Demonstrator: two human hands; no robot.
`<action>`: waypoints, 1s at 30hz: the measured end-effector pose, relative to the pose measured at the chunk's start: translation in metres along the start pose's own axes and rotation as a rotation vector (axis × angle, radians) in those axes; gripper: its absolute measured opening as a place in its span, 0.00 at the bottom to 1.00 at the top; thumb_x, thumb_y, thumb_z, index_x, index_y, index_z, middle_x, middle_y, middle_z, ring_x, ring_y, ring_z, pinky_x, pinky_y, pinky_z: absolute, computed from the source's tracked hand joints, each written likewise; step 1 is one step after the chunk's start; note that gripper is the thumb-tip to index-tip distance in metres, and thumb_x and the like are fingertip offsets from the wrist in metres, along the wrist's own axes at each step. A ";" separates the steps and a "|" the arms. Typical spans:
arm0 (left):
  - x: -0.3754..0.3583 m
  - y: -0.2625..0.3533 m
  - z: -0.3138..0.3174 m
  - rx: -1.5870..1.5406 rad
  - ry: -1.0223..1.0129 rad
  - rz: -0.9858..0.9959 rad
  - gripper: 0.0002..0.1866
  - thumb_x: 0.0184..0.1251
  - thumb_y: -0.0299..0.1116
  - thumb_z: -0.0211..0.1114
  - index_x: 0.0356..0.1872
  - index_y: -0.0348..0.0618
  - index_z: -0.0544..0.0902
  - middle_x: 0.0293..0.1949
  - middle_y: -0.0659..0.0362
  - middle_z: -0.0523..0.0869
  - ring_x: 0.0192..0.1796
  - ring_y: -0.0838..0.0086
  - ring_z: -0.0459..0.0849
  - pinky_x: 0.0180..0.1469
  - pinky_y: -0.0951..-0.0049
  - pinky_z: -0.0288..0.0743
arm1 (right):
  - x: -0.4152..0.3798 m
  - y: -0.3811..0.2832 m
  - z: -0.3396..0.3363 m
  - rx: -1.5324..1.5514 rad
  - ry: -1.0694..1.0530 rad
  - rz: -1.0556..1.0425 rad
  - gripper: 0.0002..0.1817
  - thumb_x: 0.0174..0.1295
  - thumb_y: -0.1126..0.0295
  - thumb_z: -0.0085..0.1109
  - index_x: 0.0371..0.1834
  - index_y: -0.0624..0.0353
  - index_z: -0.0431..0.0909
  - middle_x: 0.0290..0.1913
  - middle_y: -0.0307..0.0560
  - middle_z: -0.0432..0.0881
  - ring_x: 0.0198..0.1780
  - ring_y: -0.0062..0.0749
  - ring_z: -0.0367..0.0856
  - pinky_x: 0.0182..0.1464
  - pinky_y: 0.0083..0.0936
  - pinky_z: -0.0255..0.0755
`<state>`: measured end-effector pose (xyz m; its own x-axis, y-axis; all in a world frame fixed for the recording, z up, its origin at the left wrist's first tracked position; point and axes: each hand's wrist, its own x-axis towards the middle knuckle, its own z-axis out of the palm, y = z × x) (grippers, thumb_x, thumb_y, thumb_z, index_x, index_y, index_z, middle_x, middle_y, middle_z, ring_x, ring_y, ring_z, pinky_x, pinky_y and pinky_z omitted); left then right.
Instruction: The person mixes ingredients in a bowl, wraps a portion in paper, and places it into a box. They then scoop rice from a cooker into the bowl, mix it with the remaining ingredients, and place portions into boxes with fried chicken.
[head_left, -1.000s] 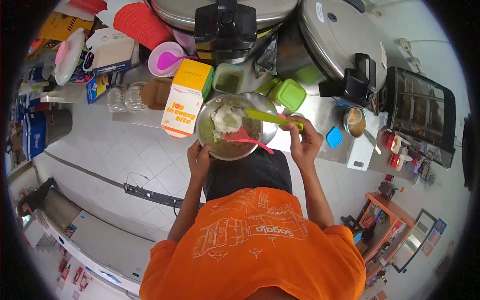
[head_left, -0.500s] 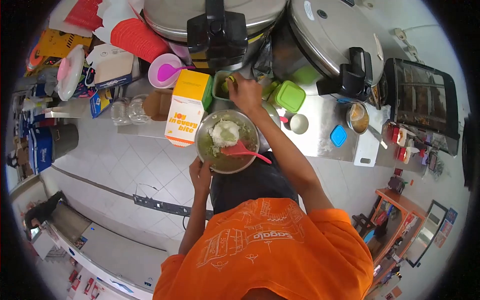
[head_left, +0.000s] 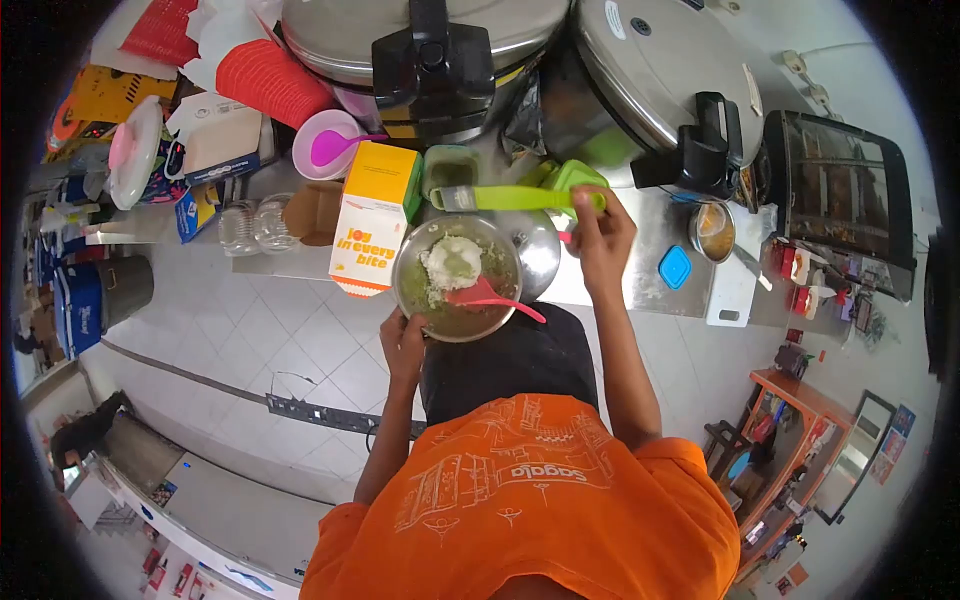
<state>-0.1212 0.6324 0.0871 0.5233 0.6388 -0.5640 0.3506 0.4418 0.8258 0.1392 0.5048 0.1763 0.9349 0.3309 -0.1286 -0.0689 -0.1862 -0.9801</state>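
Our left hand (head_left: 403, 342) grips the near-left rim of the metal bowl (head_left: 455, 326). The white food (head_left: 450, 260) in it lies ahead and right of that hand, the nearer one. Ahead-right, our right hand (head_left: 603, 238) pinches the green brush (head_left: 520, 198), its long axis running crosswise leftward. Beyond the brush head is the tub (head_left: 452, 162). Compared with half a second ago, our right hand is off the tub, farther right.

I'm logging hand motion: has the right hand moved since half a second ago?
Yes. Judged against the yellow-and-white carton, the right hand has moved rightward, away from it, and somewhat nearer the wearer's body.
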 end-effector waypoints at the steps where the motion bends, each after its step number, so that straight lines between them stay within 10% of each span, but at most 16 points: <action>1: 0.001 0.001 0.002 -0.029 -0.005 -0.004 0.14 0.62 0.29 0.54 0.44 0.30 0.80 0.35 0.54 0.86 0.34 0.72 0.87 0.35 0.72 0.85 | -0.015 -0.007 -0.008 0.006 -0.006 -0.020 0.10 0.67 0.67 0.60 0.43 0.63 0.82 0.23 0.37 0.80 0.19 0.14 0.70 0.22 0.15 0.63; 4: 0.005 -0.002 0.003 -0.042 -0.029 0.035 0.15 0.61 0.30 0.55 0.44 0.31 0.81 0.36 0.53 0.86 0.34 0.71 0.87 0.36 0.71 0.85 | -0.041 0.014 -0.024 -0.276 -0.217 -0.593 0.06 0.63 0.76 0.60 0.42 0.62 0.83 0.25 0.41 0.81 0.19 0.14 0.74 0.23 0.15 0.66; 10: 0.002 0.000 0.013 -0.064 0.007 0.034 0.15 0.60 0.30 0.55 0.44 0.31 0.80 0.36 0.51 0.86 0.34 0.68 0.88 0.39 0.68 0.86 | -0.032 0.015 -0.022 -0.160 0.047 -0.369 0.06 0.64 0.77 0.59 0.42 0.65 0.82 0.31 0.45 0.85 0.24 0.12 0.75 0.26 0.15 0.68; 11: -0.001 0.002 0.015 -0.061 0.006 0.039 0.15 0.60 0.30 0.55 0.44 0.31 0.80 0.36 0.51 0.86 0.34 0.68 0.88 0.39 0.68 0.86 | -0.019 0.024 -0.010 0.013 0.036 -0.299 0.08 0.63 0.75 0.61 0.44 0.65 0.82 0.40 0.47 0.86 0.41 0.25 0.84 0.37 0.22 0.77; 14: -0.015 0.009 0.021 -0.051 0.011 0.045 0.15 0.60 0.30 0.56 0.44 0.30 0.80 0.36 0.51 0.86 0.35 0.68 0.88 0.39 0.68 0.86 | 0.028 0.035 0.035 -0.334 -0.170 -0.328 0.10 0.63 0.65 0.63 0.44 0.56 0.83 0.32 0.51 0.86 0.27 0.38 0.84 0.31 0.28 0.75; 20: -0.058 -0.002 0.054 0.036 0.073 0.120 0.13 0.62 0.27 0.55 0.44 0.30 0.81 0.33 0.54 0.85 0.33 0.72 0.86 0.36 0.69 0.86 | 0.018 0.023 -0.001 -0.442 -0.274 -0.712 0.21 0.59 0.60 0.66 0.53 0.54 0.77 0.45 0.51 0.84 0.37 0.52 0.84 0.38 0.42 0.78; 25: -0.088 -0.030 0.139 0.427 -0.013 0.347 0.13 0.62 0.27 0.57 0.46 0.31 0.81 0.30 0.53 0.86 0.32 0.76 0.84 0.35 0.71 0.79 | -0.078 0.035 -0.164 -0.771 -0.537 -0.177 0.34 0.62 0.48 0.62 0.59 0.58 0.59 0.39 0.63 0.83 0.37 0.58 0.84 0.37 0.47 0.77; 27: -0.082 -0.053 0.185 0.419 -0.066 0.433 0.14 0.62 0.28 0.59 0.46 0.32 0.80 0.29 0.53 0.85 0.32 0.76 0.83 0.35 0.70 0.76 | -0.079 0.063 -0.209 -0.687 -0.634 0.456 0.36 0.64 0.48 0.58 0.61 0.61 0.52 0.33 0.66 0.82 0.35 0.62 0.83 0.36 0.49 0.77; 30: -0.062 -0.108 0.243 0.365 -0.212 0.340 0.14 0.61 0.26 0.59 0.47 0.32 0.80 0.30 0.52 0.85 0.33 0.75 0.84 0.36 0.69 0.75 | -0.077 0.102 -0.273 -0.734 -0.624 0.403 0.35 0.66 0.50 0.57 0.61 0.62 0.49 0.29 0.66 0.81 0.34 0.63 0.83 0.38 0.50 0.77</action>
<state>-0.0029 0.3922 0.0351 0.7864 0.5496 -0.2819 0.3612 -0.0390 0.9317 0.1549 0.2072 0.1276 0.5290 0.4999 -0.6857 0.0883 -0.8361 -0.5414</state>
